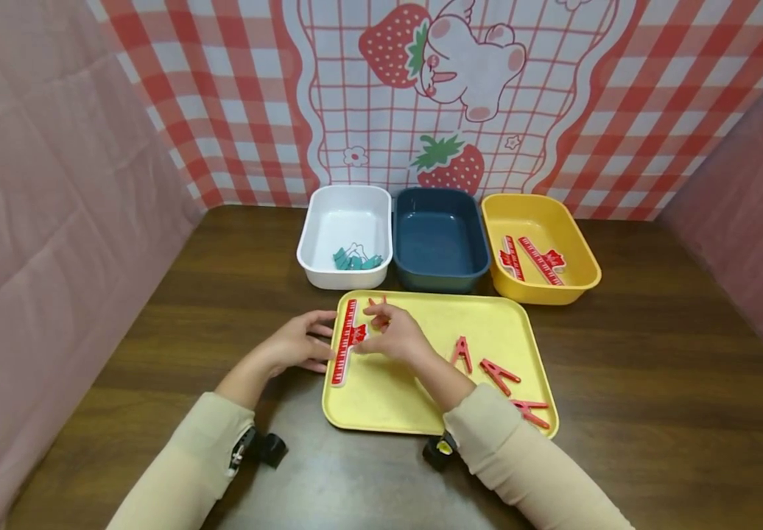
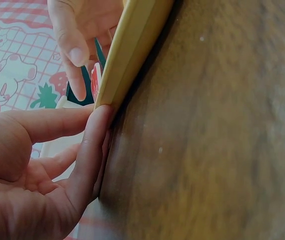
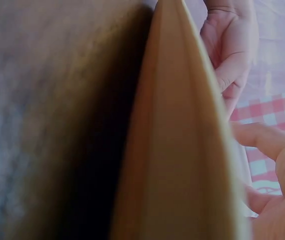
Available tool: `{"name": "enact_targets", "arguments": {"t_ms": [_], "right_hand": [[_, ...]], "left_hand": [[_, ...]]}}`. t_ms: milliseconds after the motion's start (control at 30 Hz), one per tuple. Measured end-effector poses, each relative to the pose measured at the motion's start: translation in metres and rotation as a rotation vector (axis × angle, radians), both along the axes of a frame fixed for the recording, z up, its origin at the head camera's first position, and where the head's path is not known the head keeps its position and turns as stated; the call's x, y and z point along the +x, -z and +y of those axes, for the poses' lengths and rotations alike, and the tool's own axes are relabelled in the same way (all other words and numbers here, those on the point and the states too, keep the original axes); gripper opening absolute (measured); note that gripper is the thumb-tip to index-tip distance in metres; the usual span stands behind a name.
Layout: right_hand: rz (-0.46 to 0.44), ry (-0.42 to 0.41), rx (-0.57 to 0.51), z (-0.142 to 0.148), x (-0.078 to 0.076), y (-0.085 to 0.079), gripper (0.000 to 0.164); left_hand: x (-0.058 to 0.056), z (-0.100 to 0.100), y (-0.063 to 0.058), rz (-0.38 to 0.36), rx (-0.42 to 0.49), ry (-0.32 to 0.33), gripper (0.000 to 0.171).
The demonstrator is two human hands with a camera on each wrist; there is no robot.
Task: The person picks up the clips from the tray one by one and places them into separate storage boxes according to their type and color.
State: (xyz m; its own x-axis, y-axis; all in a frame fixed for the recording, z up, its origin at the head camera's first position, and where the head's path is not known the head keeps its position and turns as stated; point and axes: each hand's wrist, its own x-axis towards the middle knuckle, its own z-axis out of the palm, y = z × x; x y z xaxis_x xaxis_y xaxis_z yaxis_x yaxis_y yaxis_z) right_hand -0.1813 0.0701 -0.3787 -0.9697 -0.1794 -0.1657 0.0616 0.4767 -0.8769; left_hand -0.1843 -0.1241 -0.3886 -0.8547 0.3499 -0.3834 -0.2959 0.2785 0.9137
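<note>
A red and white piano-shaped clip [image 1: 345, 346] lies along the left side of the yellow tray [image 1: 388, 412]. My left hand [image 1: 298, 342] is at the tray's left rim, its fingers extended; in the left wrist view a fingertip of the left hand [image 2: 85, 155] touches the rim. Over the tray, my right hand [image 1: 395, 335] bends its fingers beside the piano clip, with thumb and forefinger spread apart. A red clothespin [image 1: 378, 300] shows partly behind the right hand. Three more red pegs lie on the tray's right half, one of them a clothespin [image 1: 499, 375] near the middle.
Behind the tray stand three bins side by side. The white bin [image 1: 322, 276] holds several teal clips [image 1: 357, 259]. Next to it is a dark blue bin [image 1: 441, 280], then a yellow bin [image 1: 540, 294] with two red piano clips [image 1: 540, 259].
</note>
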Motion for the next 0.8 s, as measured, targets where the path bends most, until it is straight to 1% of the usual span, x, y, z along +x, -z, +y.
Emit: {"name": "enact_targets", "arguments": {"t_ms": [167, 367, 467, 600, 800], "right_hand": [[0.019, -0.029, 0.034, -0.0011, -0.0023, 0.0024, 0.056], [0.046, -0.073, 0.145, -0.0015, -0.0049, 0.0050, 0.050], [0.040, -0.064, 0.167, -0.0016, -0.0052, 0.0052, 0.048], [0.027, -0.041, 0.164, -0.0009, -0.0050, 0.0049, 0.045], [0.013, 0.005, 0.114, 0.0030, -0.0041, 0.0036, 0.044]], "left_hand": [[-0.0001, 0.0002, 0.0005, -0.001, 0.002, -0.004, 0.069], [-0.0010, 0.0003, 0.0022, -0.009, 0.005, -0.010, 0.069], [-0.0012, 0.0009, 0.0022, -0.006, 0.005, -0.013, 0.069], [-0.0011, 0.0012, 0.0024, -0.002, 0.010, -0.009, 0.069], [-0.0013, -0.0010, 0.0037, 0.002, 0.012, -0.001, 0.069]]}}
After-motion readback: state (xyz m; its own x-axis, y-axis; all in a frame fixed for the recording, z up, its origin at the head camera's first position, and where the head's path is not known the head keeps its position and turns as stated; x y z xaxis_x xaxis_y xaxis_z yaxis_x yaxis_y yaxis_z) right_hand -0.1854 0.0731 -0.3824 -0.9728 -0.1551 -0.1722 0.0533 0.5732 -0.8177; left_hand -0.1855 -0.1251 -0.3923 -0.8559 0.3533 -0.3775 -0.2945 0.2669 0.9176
